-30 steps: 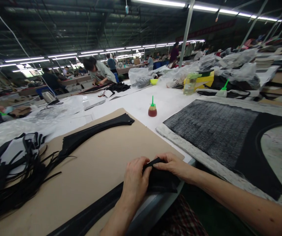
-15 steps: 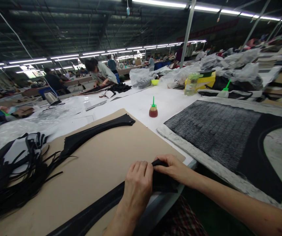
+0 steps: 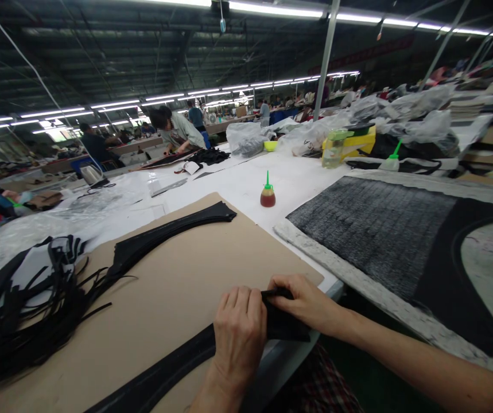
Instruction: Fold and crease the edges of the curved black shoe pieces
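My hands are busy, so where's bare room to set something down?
The flat tan board is bare between the curved stack of black material and your left hand. White tabletop is bare just left of the green-capped round bottle. Crowded: the left side, with tangled black strips and clear plastic sheeting.

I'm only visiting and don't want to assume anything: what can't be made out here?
In the head view:
Left hand: fingertips hidden behind the back of the hand.
Black material: partly covered by the left and right hand; lower-left end cut off by the bottom edge.
Heap of black strips: cut off by the left edge.
Distant workers: too small for detail.
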Available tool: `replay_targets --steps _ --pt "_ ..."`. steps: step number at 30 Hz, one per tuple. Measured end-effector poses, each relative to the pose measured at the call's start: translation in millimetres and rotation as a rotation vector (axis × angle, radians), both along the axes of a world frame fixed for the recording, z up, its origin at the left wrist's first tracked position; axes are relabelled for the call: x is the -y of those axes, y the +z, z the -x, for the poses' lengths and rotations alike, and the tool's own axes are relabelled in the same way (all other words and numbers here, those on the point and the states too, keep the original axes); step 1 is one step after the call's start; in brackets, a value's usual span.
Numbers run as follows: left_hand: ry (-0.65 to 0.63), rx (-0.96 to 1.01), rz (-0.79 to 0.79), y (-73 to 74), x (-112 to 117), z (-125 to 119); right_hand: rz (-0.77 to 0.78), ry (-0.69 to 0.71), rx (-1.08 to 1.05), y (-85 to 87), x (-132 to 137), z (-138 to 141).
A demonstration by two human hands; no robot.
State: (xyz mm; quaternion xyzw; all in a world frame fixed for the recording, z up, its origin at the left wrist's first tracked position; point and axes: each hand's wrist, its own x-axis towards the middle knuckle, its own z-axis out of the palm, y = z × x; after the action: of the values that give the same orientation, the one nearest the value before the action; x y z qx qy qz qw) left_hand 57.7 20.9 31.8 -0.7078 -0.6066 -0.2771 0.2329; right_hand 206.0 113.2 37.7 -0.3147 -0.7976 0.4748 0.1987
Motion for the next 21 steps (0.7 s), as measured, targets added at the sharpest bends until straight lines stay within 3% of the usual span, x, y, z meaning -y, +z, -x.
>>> replay_targets --steps 6,10,14,17,21 --pt "0.011 0.0 -0.019 1.9 -3 1 -0.005 0.001 -0.009 2.0 -2 1" --pt "-0.024 0.058 -0.007 -0.1 -6 -1 0.132 -0.002 -0.127 -3.7 -6 5" --pt "-0.056 0.234 0.048 -3.8 -4 -1 0.295 -0.027 -0.192 -14.3 -9 5" --pt "-0.051 0.347 0.095 -5.7 2 1 0.344 -0.054 -0.202 -17.4 -9 2" --pt "-0.031 0.293 0.109 -4.4 6 2 0.359 -0.04 -0.211 -14.8 -6 0"
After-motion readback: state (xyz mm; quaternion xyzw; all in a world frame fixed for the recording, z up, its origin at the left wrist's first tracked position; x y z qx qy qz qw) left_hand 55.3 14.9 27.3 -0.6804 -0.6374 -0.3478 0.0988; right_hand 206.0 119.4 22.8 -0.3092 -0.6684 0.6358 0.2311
